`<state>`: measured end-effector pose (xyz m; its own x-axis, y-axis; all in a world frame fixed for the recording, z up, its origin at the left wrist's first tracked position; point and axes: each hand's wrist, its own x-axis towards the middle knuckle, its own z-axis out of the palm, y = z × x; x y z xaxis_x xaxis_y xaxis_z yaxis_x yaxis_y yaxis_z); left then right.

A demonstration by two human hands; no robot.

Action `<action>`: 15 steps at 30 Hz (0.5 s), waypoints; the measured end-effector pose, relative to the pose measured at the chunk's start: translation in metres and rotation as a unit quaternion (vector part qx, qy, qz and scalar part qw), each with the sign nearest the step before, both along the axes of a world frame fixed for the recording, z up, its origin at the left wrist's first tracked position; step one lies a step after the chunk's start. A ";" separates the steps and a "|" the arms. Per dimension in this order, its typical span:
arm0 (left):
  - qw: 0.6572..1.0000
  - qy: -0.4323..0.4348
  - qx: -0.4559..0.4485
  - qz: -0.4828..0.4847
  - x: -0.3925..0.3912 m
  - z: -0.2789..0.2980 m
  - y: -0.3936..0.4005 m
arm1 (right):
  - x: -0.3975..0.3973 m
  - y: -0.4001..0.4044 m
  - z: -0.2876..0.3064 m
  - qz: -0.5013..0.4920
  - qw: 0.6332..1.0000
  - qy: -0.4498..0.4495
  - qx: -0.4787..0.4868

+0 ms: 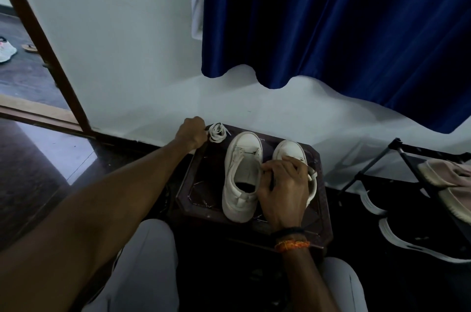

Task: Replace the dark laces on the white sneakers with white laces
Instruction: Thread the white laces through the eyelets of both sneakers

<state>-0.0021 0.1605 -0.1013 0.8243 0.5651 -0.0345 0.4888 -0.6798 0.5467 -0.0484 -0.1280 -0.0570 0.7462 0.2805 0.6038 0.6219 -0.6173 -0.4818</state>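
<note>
Now two white leather sneakers (pixel 242 176) sit on the dark wooden stool (pixel 201 194); right hand (pixel 283 189) grips the right one, left hand (pixel 192 132) pinches coiled white laces (pixel 217 132) at eleven o'clock.

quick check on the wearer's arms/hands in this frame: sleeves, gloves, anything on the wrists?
Both forearms are bare to the frame edge: no sleeves, no gloves. The right hand has two bands at the wrist: a thin black band and below it an orange braided thread. The left hand shows nothing on wrist or forearm. No rings are visible.
</note>
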 end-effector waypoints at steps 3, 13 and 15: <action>1.000 -0.007 0.020 0.017 0.001 0.003 0.002 | 0.001 0.000 -0.003 -0.009 1.000 -0.002 0.003; 0.979 -0.185 0.025 -0.085 -0.004 0.102 -0.023 | 0.000 0.000 -0.001 -0.013 1.000 -0.012 0.025; 0.968 -0.231 0.005 -0.099 -0.003 0.133 -0.031 | -0.002 0.000 0.002 -0.010 0.999 -0.006 0.031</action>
<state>-0.0055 0.1297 0.0315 0.8428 0.3919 0.3689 0.0522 -0.7417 0.6687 -0.0507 -0.1276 -0.0548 0.7442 0.2265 0.6284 0.6151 -0.5990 -0.5127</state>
